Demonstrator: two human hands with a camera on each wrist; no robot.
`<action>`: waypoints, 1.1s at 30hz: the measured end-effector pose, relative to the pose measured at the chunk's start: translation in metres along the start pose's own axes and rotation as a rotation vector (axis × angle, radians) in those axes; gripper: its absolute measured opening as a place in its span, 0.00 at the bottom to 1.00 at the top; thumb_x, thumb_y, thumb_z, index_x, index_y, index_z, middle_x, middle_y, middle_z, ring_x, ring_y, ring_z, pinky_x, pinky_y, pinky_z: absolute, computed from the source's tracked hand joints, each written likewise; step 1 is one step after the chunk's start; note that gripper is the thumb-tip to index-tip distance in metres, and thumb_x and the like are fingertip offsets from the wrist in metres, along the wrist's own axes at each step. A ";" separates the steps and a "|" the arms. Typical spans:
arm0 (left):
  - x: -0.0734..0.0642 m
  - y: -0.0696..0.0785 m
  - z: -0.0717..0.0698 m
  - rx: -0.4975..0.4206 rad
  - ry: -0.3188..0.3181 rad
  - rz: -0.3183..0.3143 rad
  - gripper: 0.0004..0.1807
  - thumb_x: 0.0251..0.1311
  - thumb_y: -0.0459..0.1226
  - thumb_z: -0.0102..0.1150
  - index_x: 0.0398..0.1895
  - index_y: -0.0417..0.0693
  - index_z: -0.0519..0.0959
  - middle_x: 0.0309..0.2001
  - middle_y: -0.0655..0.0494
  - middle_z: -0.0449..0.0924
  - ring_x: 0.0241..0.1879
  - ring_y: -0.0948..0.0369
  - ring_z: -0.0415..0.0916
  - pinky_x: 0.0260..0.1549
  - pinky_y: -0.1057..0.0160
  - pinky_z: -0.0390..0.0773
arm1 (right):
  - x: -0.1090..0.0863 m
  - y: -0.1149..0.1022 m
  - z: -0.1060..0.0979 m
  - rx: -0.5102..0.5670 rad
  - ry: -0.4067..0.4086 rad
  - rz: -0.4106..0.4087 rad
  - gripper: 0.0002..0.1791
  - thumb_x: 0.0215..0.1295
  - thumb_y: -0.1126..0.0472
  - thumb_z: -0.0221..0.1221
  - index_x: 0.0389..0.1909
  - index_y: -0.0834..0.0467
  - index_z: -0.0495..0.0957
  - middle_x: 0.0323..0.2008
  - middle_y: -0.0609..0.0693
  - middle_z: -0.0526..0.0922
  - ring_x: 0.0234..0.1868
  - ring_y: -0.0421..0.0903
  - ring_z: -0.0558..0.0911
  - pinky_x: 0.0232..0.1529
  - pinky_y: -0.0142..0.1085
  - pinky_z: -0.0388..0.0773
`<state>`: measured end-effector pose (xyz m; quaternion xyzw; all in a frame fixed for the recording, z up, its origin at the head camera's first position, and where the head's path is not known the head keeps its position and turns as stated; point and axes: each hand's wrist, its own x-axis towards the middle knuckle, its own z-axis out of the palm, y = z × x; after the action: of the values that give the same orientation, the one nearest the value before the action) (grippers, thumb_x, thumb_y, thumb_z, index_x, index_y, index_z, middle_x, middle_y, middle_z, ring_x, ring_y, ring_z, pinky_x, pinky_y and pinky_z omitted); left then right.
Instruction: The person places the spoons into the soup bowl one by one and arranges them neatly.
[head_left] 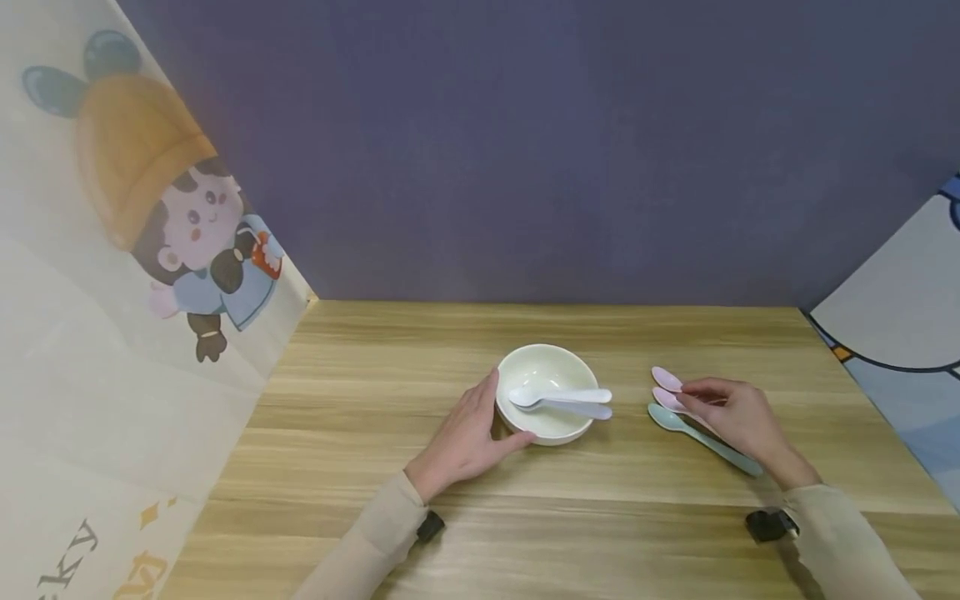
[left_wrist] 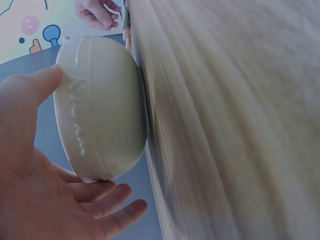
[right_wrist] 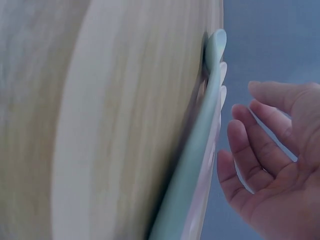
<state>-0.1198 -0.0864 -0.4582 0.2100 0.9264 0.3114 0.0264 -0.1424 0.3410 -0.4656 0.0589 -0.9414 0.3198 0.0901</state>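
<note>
A cream bowl [head_left: 546, 427] stands upright on the wooden table. My left hand [head_left: 468, 433] holds its left side, thumb at the near rim and fingers round the far left; the left wrist view shows the thumb [left_wrist: 47, 82] on the rim. Inside the bowl lean a white spoon [head_left: 570, 396] and a pale lavender spoon [head_left: 573, 408], handles over the right rim. My right hand [head_left: 738, 417] hovers over two pink spoons [head_left: 665, 379] and a light green spoon [head_left: 712, 442]. In the right wrist view its loosely curled fingers [right_wrist: 240, 140] hold nothing, apart from the spoons.
The wooden table [head_left: 570, 542] meets a dark blue-purple wall [head_left: 525, 150] at the back. A pale panel with a cartoon figure [head_left: 202, 217] borders the left; another printed panel [head_left: 892, 292] borders the right. A dark wrist device [head_left: 771, 525] sits by the right sleeve.
</note>
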 end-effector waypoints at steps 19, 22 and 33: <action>0.001 0.003 -0.001 0.000 -0.001 -0.028 0.64 0.65 0.67 0.65 0.87 0.38 0.45 0.84 0.41 0.55 0.82 0.46 0.59 0.81 0.48 0.64 | 0.002 0.020 -0.009 -0.083 -0.048 0.095 0.18 0.71 0.54 0.70 0.51 0.64 0.89 0.45 0.62 0.92 0.41 0.45 0.86 0.34 0.24 0.75; 0.001 0.003 -0.001 -0.004 -0.002 -0.028 0.64 0.65 0.67 0.65 0.87 0.37 0.45 0.85 0.41 0.55 0.82 0.46 0.59 0.81 0.48 0.64 | 0.002 0.022 -0.010 -0.087 -0.074 0.110 0.19 0.71 0.53 0.70 0.52 0.64 0.89 0.46 0.62 0.92 0.44 0.53 0.88 0.34 0.25 0.76; 0.000 0.003 -0.001 -0.006 0.000 -0.020 0.64 0.65 0.67 0.65 0.87 0.38 0.45 0.85 0.41 0.55 0.82 0.46 0.59 0.81 0.49 0.64 | 0.003 0.026 -0.008 -0.106 -0.121 0.108 0.19 0.72 0.52 0.69 0.51 0.63 0.88 0.43 0.60 0.92 0.41 0.50 0.88 0.34 0.28 0.77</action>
<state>-0.1192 -0.0844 -0.4557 0.2005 0.9276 0.3139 0.0302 -0.1488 0.3661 -0.4742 0.0226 -0.9625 0.2698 0.0186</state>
